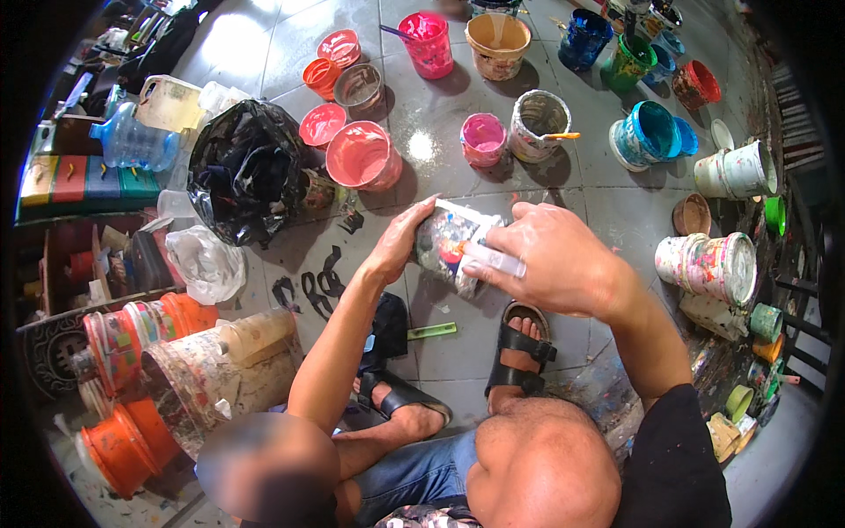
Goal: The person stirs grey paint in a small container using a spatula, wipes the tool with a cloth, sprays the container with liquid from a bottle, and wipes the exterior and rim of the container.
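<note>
Head view: paint-smeared container (434,239) mid-frame, above the grey tiled floor (458,374). Left hand (398,239) holds its left side, fingers curled along the rim. Right hand (563,257) at its right side, fingers closed on a translucent pale tool (502,261); contents of container unclear.

Around: black plastic bag (246,172) upper left, just beside the pink tubs; crumpled clear bag (207,264) below it, blue water jug (136,141) further left. Lower left is crowded: big paint-crusted bucket (211,378) tipped on its side, orange buckets (132,444) next to it, a blurred patch hiding part of that corner. Greenish strip (431,331) flat on the floor between the sandalled feet, below the container. Paint-splashed bucket (704,267) lying on its side, right edge; white buckets (735,169) above it.

Containers: large pink tub (363,158), upper centre-left, pink paint inside; smaller magenta cup (483,141), upper centre, magenta inside. Right beside the cup, grey-white bucket (534,132), dark inside, orange-handled stick (562,135) at its rim. Hot-pink bucket (427,48) near top edge, pink inside, dark stick leaning in it. Beige bucket (499,51) right of that, beige-coated inside. Upper right: blue cup (585,42), green bucket (628,66), red cup (696,84), teal bucket (651,132) tilted, teal inside.
</note>
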Available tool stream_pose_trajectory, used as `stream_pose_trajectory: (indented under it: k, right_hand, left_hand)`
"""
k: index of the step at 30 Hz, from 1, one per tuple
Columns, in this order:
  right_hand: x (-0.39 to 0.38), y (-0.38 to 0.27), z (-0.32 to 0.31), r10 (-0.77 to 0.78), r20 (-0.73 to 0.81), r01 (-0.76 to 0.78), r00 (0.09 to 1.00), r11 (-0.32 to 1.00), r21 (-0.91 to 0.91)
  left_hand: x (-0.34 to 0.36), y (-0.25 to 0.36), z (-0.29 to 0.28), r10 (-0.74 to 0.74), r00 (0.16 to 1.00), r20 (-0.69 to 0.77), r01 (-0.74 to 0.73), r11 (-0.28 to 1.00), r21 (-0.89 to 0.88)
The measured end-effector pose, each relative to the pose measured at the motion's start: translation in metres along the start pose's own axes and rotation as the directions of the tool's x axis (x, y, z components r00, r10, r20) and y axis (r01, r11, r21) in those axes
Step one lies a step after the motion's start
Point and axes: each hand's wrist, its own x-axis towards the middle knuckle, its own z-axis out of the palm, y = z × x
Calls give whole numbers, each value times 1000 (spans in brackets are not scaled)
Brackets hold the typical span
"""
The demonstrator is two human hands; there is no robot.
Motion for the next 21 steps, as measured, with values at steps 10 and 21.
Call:
stream_pose_trajectory:
  k: [10, 21]
  right_hand:
    - [-83, 38, 48, 112, -557, 237, 823, 823, 516]
    - [-40, 185, 192, 512, -858, -255, -43, 825, 505]
  left_hand:
    - [-27, 12, -3, 161, 976, 147, -37, 786, -617]
    - [-53, 106, 16, 662, 679, 318, -7, 439, -898]
